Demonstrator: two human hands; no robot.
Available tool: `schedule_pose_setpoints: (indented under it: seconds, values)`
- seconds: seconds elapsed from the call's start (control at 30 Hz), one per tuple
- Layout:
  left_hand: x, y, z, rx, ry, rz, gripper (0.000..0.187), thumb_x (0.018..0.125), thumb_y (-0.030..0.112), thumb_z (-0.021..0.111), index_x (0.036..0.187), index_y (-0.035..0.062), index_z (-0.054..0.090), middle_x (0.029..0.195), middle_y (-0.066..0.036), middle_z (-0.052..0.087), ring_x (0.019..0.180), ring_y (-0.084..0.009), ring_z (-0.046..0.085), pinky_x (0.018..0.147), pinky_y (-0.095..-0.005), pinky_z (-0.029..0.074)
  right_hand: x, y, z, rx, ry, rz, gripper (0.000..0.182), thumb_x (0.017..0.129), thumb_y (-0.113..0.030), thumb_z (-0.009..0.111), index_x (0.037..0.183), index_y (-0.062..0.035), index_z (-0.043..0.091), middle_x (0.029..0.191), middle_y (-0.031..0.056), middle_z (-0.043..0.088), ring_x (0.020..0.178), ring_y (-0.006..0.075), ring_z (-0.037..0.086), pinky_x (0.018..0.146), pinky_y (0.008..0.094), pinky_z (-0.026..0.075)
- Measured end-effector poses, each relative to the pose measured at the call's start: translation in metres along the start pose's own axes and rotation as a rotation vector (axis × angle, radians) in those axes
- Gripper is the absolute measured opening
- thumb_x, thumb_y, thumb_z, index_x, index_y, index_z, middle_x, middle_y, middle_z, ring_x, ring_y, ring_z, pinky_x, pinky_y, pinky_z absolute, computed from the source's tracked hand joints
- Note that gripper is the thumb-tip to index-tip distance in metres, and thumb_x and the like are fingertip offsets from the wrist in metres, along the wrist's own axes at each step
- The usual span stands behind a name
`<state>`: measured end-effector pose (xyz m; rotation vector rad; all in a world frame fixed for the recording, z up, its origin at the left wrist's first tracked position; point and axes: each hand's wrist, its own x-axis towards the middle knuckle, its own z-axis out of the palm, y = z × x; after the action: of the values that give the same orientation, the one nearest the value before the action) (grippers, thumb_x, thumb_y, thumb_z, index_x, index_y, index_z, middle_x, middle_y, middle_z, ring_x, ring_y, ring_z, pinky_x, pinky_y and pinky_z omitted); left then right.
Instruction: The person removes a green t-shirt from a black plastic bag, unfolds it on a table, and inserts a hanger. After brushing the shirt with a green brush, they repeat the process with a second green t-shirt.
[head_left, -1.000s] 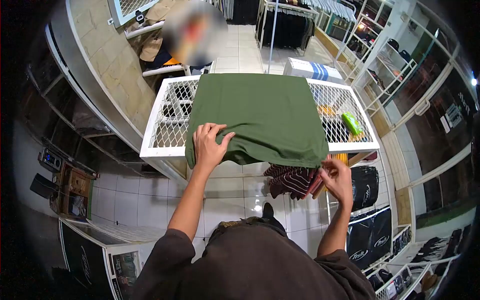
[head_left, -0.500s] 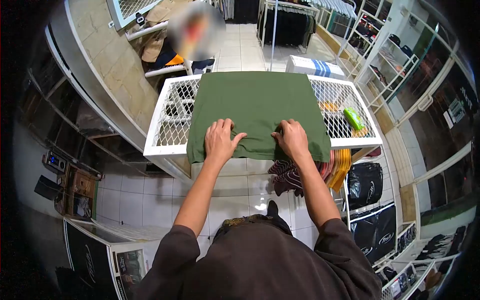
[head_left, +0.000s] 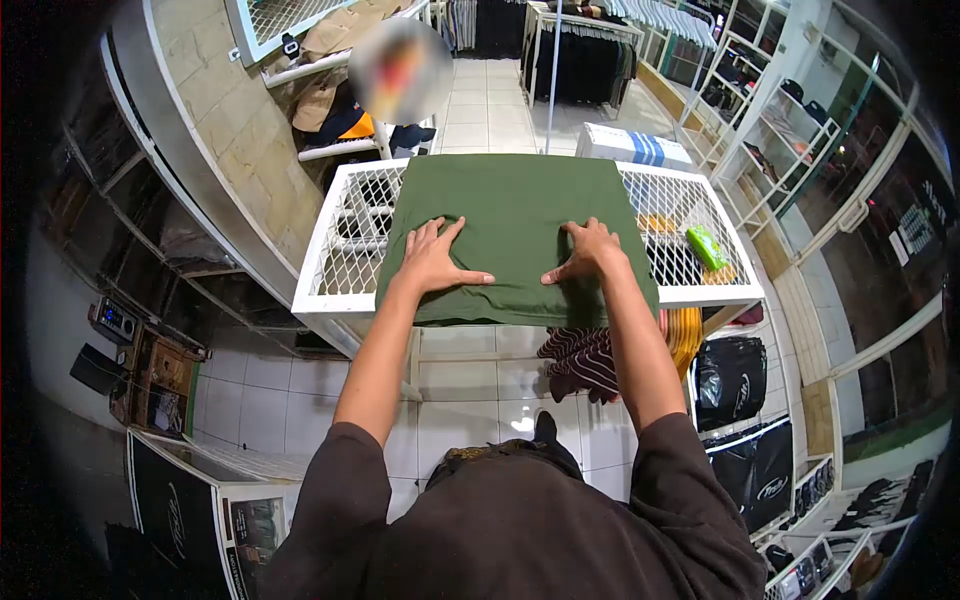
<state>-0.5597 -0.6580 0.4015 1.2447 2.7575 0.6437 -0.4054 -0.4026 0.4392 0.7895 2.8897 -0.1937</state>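
A dark green folded garment lies spread on a white wire-mesh table. My left hand rests flat on its near left part, fingers spread. My right hand presses on its near right part, fingers apart and arched. Both palms are down on the cloth and neither hand grips anything. The garment's near edge hangs slightly over the table's front rim.
A small green packet lies on the mesh at the right. Striped and yellow clothes hang below the table's right front. A person sits beyond the table. A white box and clothing racks stand behind.
Both hands slid forward on the green garment and flattened out. One second ago my right hand was down at the hanging clothes by the table's right front; it came up onto the garment.
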Motion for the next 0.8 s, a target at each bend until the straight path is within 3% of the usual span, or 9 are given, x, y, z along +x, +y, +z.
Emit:
schedule_pose_setpoints:
  seconds: [0.13, 0.2, 0.27, 0.3, 0.37, 0.47, 0.53, 0.7, 0.8]
  values:
    - [0.003, -0.004, 0.005, 0.035, -0.043, -0.031, 0.136, 0.049, 0.085, 0.080, 0.157, 0.0120, 0.041, 0.165, -0.030, 0.020, 0.156, -0.0400, 0.015, 0.126, -0.0531, 0.011, 0.001, 0.007, 0.005, 0.054, -0.005, 0.009, 0.139, 0.038, -0.076, 0.090, 0.154, -0.0159, 0.043, 0.155, 0.0252, 0.039, 0.146, 0.0403, 0.036, 0.118, 0.0561, 0.032]
    - [-0.010, -0.001, 0.007, 0.066, 0.025, -0.037, 0.121, 0.062, 0.083, 0.075, 0.156, 0.0128, 0.044, 0.165, -0.028, 0.023, 0.155, -0.0393, 0.017, 0.125, -0.0542, 0.013, -0.010, 0.014, 0.015, 0.090, 0.034, 0.015, 0.138, 0.040, -0.077, 0.089, 0.154, -0.0148, 0.044, 0.156, 0.0263, 0.038, 0.146, 0.0406, 0.036, 0.119, 0.0555, 0.031]
    - [-0.035, -0.002, 0.009, 0.016, 0.072, -0.003, 0.109, 0.071, 0.078, 0.072, 0.154, 0.0128, 0.046, 0.163, -0.026, 0.029, 0.154, -0.0388, 0.023, 0.125, -0.0543, 0.015, -0.033, 0.022, 0.029, 0.253, 0.227, -0.106, 0.113, 0.062, -0.074, 0.083, 0.152, -0.0147, 0.047, 0.155, 0.0230, 0.043, 0.145, 0.0395, 0.039, 0.118, 0.0559, 0.031]
    - [-0.054, -0.003, 0.010, -0.039, 0.112, 0.026, 0.096, 0.080, 0.074, 0.069, 0.152, 0.0128, 0.049, 0.161, -0.024, 0.035, 0.152, -0.0382, 0.028, 0.124, -0.0544, 0.018, -0.050, 0.028, 0.044, 0.250, 0.224, -0.107, 0.113, 0.062, -0.074, 0.083, 0.152, -0.0147, 0.047, 0.155, 0.0230, 0.043, 0.145, 0.0395, 0.039, 0.118, 0.0559, 0.031]
    - [-0.097, -0.003, -0.001, -0.011, 0.185, 0.097, 0.080, 0.088, 0.062, 0.067, 0.149, 0.0129, 0.053, 0.157, -0.020, 0.042, 0.149, -0.0363, 0.035, 0.123, -0.0537, 0.021, -0.080, 0.042, 0.073, 0.300, 0.510, -0.354, 0.074, 0.085, -0.054, 0.077, 0.144, -0.0136, 0.058, 0.149, 0.0193, 0.052, 0.141, 0.0370, 0.046, 0.120, 0.0541, 0.028]
    - [-0.127, -0.031, 0.006, 0.028, 0.312, 0.181, 0.055, 0.094, 0.040, 0.067, 0.142, 0.0136, 0.060, 0.150, -0.012, 0.054, 0.142, -0.0318, 0.044, 0.119, -0.0516, 0.029, -0.119, 0.056, 0.081, 0.209, 0.637, -0.387, 0.054, 0.092, -0.038, 0.072, 0.140, -0.0155, 0.062, 0.145, 0.0138, 0.057, 0.139, 0.0340, 0.048, 0.117, 0.0529, 0.031]
    - [-0.135, -0.040, 0.017, -0.021, 0.494, 0.213, 0.037, 0.093, 0.016, 0.069, 0.130, 0.0145, 0.069, 0.135, -0.004, 0.066, 0.134, -0.0263, 0.054, 0.113, -0.0482, 0.037, -0.118, 0.064, 0.092, 0.249, 0.702, -0.413, 0.048, 0.089, -0.021, 0.074, 0.136, -0.0163, 0.065, 0.141, 0.0097, 0.061, 0.136, 0.0320, 0.052, 0.115, 0.0510, 0.034]
    - [-0.127, -0.035, 0.024, -0.103, 0.629, 0.237, 0.016, 0.095, 0.011, 0.065, 0.109, 0.0092, 0.072, 0.112, -0.005, 0.074, 0.120, -0.0280, 0.064, 0.109, -0.0472, 0.041, -0.113, 0.068, 0.090, 0.319, 0.727, -0.454, 0.035, 0.090, -0.012, 0.072, 0.124, -0.0118, 0.070, 0.129, 0.0062, 0.069, 0.129, 0.0293, 0.058, 0.111, 0.0472, 0.039]
    - [-0.135, -0.023, 0.014, -0.181, 0.656, 0.190, 0.007, 0.096, 0.009, 0.063, 0.098, 0.0053, 0.069, 0.101, -0.009, 0.072, 0.108, -0.0312, 0.067, 0.105, -0.0480, 0.042, -0.125, 0.061, 0.082, 0.343, 0.771, -0.423, 0.018, 0.092, -0.011, 0.067, 0.109, -0.0084, 0.070, 0.111, 0.0055, 0.072, 0.113, 0.0286, 0.063, 0.098, 0.0422, 0.044]
